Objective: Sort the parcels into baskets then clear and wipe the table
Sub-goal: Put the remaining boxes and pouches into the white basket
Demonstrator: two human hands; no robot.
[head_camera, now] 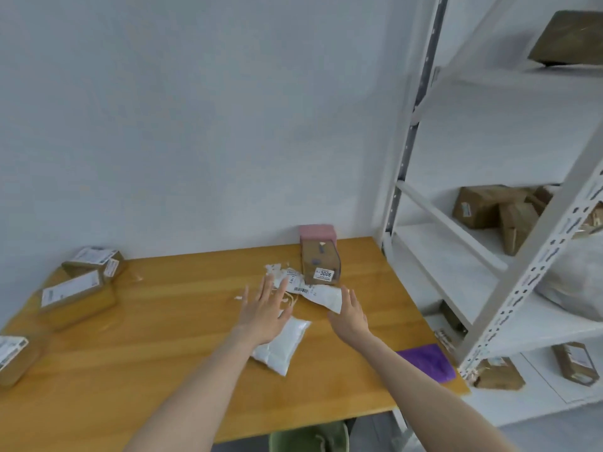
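My left hand [264, 308] hovers with straight, spread fingers over a white padded bag [284, 344] on the wooden table [156, 334]. My right hand [350, 316] is open too, its fingertips at the edge of a crumpled white label paper [318, 293] with a barcode. Behind the paper stands a brown parcel [321, 262] marked 3006, with a pink box [318, 232] against the wall behind it. Brown labelled parcels [76, 293] lie at the table's left, with one more parcel [13, 357] at the left edge. Small white paper scraps [275, 268] lie near the 3006 parcel.
A purple cloth [429, 360] lies at the table's right front corner. A white metal shelf rack [509, 256] stands to the right with brown parcels [496, 210] on its shelves. A green basket [308, 437] shows below the table's front edge.
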